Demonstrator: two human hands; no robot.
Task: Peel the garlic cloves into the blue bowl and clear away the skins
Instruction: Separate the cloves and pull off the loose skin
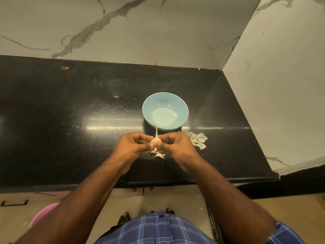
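A garlic bulb (155, 139) is pinched between left hand (132, 146) and right hand (176, 147), near the blue bowl (165, 111); skins (197, 139) are scattered beside.

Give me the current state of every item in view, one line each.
Blue bowl: upright on the counter, empty.
Garlic bulb: held above the counter, stem pointing up toward the bowl.
Left hand: pinching the bulb.
Right hand: pinching the bulb.
Skin pile: loose on the counter, right of the hands.
Small skin scraps: lying on the counter under the hands.
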